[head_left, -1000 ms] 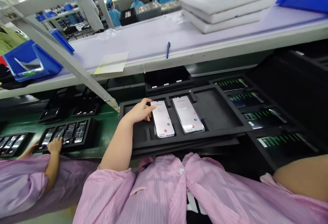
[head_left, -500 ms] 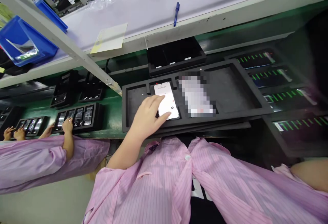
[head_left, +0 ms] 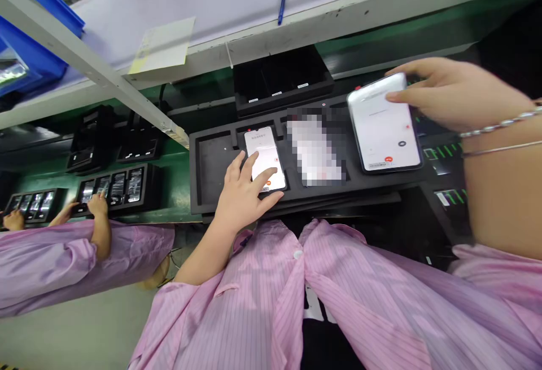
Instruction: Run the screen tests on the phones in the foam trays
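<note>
A smartphone [head_left: 383, 124] with a lit white call screen is gripped at its top right edge by my right hand [head_left: 449, 90]. It is held over the right end of a black foam tray [head_left: 215, 161]. Over another lit smartphone [head_left: 263, 147], lying in a slot of that tray, my left hand [head_left: 248, 195] is spread, its fingertips at the lower part of the screen; whether they touch the glass I cannot tell. Between these two phones lies a pixelated, pale phone-shaped thing [head_left: 317, 149] in the tray.
Behind the tray stands a black box [head_left: 283, 79]. Phones with green-striped screens [head_left: 444, 152] lie at the right. A white post [head_left: 105, 70] slants at left. Above are a shelf with a blue pen [head_left: 283, 1] and paper [head_left: 163, 47]. A co-worker's hand [head_left: 98, 204] is over a phone tray [head_left: 146, 200].
My right hand has come into view from the right, carrying a lit phone over the tray's right compartment. My left hand's fingers have spread across the lower screen. The view has shifted slightly.
</note>
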Available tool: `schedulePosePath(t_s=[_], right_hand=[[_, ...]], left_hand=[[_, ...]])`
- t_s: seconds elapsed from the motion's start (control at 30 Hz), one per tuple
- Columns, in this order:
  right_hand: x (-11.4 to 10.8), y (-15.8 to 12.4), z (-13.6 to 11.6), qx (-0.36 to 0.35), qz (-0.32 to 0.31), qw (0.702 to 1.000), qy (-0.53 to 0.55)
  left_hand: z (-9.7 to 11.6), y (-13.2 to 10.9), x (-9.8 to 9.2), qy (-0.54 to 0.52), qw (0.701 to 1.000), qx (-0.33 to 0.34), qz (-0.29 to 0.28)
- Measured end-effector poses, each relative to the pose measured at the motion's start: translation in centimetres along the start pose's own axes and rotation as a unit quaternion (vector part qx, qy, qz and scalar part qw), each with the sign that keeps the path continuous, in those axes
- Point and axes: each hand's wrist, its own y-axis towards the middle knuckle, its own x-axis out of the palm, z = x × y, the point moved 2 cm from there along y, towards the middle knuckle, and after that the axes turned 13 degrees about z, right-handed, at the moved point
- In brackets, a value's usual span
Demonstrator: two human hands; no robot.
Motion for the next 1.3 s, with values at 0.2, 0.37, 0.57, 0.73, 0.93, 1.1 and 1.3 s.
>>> schedulePosePath(t_s=[0.2,0.37,0.57,0.73,0.93,1.1,1.3], right_hand=[[0.6,-5.3,-2.9,-0.169,0.074,0.975,-0.128],[2.7,-12.3,-3.5,-0.338,-0.029,0.94,0.035],[4.0,-12.7,-2.6,-0.314,-0.042,0.948,0.024],[-0.6,-12.5,-2.2,-0.288,0.168,0.942,0.047],[-0.3,-11.7,1.6,-0.258,0.155,0.953,-0.025],[-0.3,-12.1,1.6,-0.25,0.141,0.958,-0.023],[-2.5,-11.8,2.2,-0.133,0.209,0.968,0.049]], left_hand=[[-0.2,-0.2,0.1,-0.008,1.0,-0.011,0.008],[-0.4,-0.3,0.0,-0.019,0.999,-0.02,0.038],[-0.7,-0.2,-0.1,-0.03,0.998,-0.027,0.045],[-1.1,0.2,-0.3,-0.051,0.996,-0.032,0.064],[-1.4,0.5,-0.2,-0.065,0.993,-0.05,0.084],[-1.3,0.1,-0.2,-0.071,0.987,-0.029,0.143],[-1.1,-1.1,-0.3,-0.013,0.992,-0.017,0.121]])
